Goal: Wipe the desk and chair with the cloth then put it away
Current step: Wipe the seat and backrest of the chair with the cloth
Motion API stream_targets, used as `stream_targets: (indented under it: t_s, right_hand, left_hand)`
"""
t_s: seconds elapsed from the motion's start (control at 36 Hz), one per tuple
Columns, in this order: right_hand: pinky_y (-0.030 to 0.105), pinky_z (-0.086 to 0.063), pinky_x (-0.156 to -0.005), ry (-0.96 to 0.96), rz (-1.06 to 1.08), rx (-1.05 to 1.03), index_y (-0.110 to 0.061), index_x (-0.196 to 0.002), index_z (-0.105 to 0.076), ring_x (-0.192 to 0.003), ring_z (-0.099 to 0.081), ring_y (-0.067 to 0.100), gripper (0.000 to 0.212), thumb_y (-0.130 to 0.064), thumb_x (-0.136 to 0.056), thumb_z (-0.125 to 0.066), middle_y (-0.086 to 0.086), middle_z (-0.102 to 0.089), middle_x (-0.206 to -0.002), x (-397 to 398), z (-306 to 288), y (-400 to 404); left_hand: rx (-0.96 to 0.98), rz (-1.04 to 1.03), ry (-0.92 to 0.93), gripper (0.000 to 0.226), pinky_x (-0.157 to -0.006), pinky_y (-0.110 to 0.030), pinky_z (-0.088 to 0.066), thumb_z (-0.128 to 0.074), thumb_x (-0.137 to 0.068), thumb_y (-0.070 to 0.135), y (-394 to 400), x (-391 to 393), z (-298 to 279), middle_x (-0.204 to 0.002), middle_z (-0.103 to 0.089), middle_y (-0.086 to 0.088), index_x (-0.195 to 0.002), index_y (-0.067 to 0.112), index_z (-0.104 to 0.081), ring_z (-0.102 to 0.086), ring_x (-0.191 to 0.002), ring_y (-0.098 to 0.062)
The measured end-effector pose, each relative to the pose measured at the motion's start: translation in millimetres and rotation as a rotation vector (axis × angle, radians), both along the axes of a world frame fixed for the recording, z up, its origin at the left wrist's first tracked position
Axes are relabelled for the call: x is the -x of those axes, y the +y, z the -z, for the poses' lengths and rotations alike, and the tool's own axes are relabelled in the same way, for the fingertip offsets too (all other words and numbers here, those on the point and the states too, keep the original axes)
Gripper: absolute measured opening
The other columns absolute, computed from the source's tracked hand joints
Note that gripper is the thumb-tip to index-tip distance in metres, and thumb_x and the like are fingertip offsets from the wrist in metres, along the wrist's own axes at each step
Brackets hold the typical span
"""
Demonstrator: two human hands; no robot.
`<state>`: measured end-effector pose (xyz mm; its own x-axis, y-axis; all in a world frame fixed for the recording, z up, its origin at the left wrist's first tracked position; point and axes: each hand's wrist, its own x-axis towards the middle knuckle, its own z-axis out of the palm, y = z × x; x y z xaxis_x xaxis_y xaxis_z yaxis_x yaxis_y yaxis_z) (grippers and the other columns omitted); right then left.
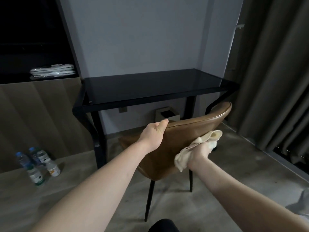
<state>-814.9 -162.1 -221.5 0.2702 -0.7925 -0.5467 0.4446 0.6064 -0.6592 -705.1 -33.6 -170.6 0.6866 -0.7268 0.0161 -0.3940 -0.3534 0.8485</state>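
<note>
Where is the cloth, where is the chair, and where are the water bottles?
cloth (203,142): head view, on the bunched cream fabric above the right hand.
chair (189,131): head view, on the brown backrest.
water bottles (36,164): head view, on the middle of the group on the floor.

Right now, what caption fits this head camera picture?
Left hand steadies the brown chair; right hand wipes its back with a cloth.

Tan-brown leather chair (187,136); cream cloth (199,144); glossy black glass desk (150,86); blue-capped bottles (36,163) at eight o'clock.
</note>
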Motion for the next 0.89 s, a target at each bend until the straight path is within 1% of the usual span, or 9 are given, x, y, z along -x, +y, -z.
stream_targets:
  t_s: [0.06,0.11,0.19,0.31,0.36,0.53,0.67,0.81,0.89]
  right_hand:
    - [0.036,-0.046,-0.079,0.014,-0.005,-0.045,-0.021,-0.089,-0.054,-0.073,-0.057,0.016,0.024,-0.041,-0.099,-0.046,-0.002,-0.060,-0.084,0.7,-15.2,28.0]
    - [0.041,-0.049,-0.087,0.034,-0.044,-0.057,-0.016,-0.100,-0.060,-0.077,-0.063,0.020,0.018,-0.028,-0.102,-0.047,0.002,-0.066,-0.089,0.5,-21.0,36.6]
    - [0.054,-0.054,-0.095,0.024,-0.087,-0.041,-0.015,-0.114,-0.067,-0.095,-0.070,0.034,0.031,-0.037,-0.095,-0.054,0.011,-0.073,-0.107,5.8,-31.3,39.9]
    - [0.059,-0.052,-0.096,-0.038,-0.129,0.023,-0.015,-0.113,-0.069,-0.101,-0.070,0.041,0.058,-0.053,-0.069,-0.064,0.014,-0.073,-0.112,11.0,-57.4,41.7]
    - [0.056,-0.052,-0.099,-0.031,-0.112,0.063,-0.013,-0.105,-0.070,-0.105,-0.071,0.039,0.055,-0.053,-0.068,-0.067,0.014,-0.073,-0.116,9.9,-67.4,40.5]
    - [0.043,-0.050,-0.093,0.013,-0.064,0.013,-0.017,-0.116,-0.057,-0.098,-0.066,0.026,0.036,-0.048,-0.098,-0.058,0.006,-0.068,-0.108,4.5,-49.7,53.9]
    - [0.046,-0.049,-0.101,0.107,0.007,-0.082,-0.014,-0.135,-0.057,-0.102,-0.067,0.027,0.057,-0.044,-0.086,-0.050,0.005,-0.070,-0.120,-32.4,13.4,56.4]
    - [0.042,-0.048,-0.078,0.150,0.075,-0.255,-0.022,-0.143,-0.048,-0.113,-0.062,0.028,0.046,-0.023,-0.097,-0.046,0.000,-0.064,-0.121,-52.3,42.8,73.9]
    - [0.042,-0.043,-0.087,0.160,0.072,-0.325,-0.023,-0.150,-0.040,-0.127,-0.055,0.030,0.049,-0.017,-0.102,-0.043,-0.001,-0.058,-0.139,-58.8,58.7,82.5]
  left_hand:
    - [-0.009,0.014,0.024,0.061,-0.095,-0.032,-0.036,-0.026,-0.105,0.061,3.7,3.6,-5.1,-0.117,-0.065,0.003,-0.125,0.020,-0.066,-0.055,-0.112,-0.016]
    - [-0.021,0.028,0.047,0.062,-0.100,-0.032,-0.033,-0.027,-0.104,0.062,7.0,6.3,-9.1,-0.134,-0.059,0.001,-0.142,0.022,-0.057,-0.050,-0.126,-0.019]
    - [-0.054,0.041,0.073,0.065,-0.107,-0.036,-0.032,-0.028,-0.102,0.066,11.0,7.6,-13.7,-0.150,-0.052,0.000,-0.149,0.027,-0.050,-0.044,-0.140,-0.024]
    - [-0.046,0.083,0.138,0.057,-0.106,-0.040,-0.042,-0.034,-0.099,0.069,14.5,4.6,-18.6,-0.122,-0.070,0.003,-0.116,0.031,-0.074,-0.061,-0.113,-0.018]
    - [-0.016,0.122,0.165,0.054,-0.108,-0.042,-0.044,-0.038,-0.100,0.066,15.1,3.2,-18.6,-0.112,-0.073,0.005,-0.105,0.030,-0.077,-0.064,-0.109,-0.014]
    - [-0.058,0.131,0.149,0.059,-0.110,-0.042,-0.040,-0.034,-0.098,0.071,14.4,-0.7,-16.6,-0.124,-0.069,0.003,-0.125,0.032,-0.070,-0.059,-0.119,-0.019]
    - [-0.038,0.122,0.143,0.061,-0.113,-0.031,-0.029,-0.032,-0.102,0.065,7.5,-6.7,-9.5,-0.151,-0.051,0.007,-0.149,0.030,-0.050,-0.042,-0.141,-0.016]
    - [-0.002,0.122,0.107,0.060,-0.111,-0.027,-0.026,-0.032,-0.103,0.063,-0.1,-16.1,0.7,-0.151,-0.050,0.010,-0.148,0.029,-0.051,-0.040,-0.139,-0.008]
    - [0.000,0.128,0.093,0.061,-0.116,-0.033,-0.029,-0.030,-0.102,0.066,-1.8,-18.6,4.6,-0.146,-0.056,0.011,-0.144,0.032,-0.056,-0.045,-0.138,-0.012]
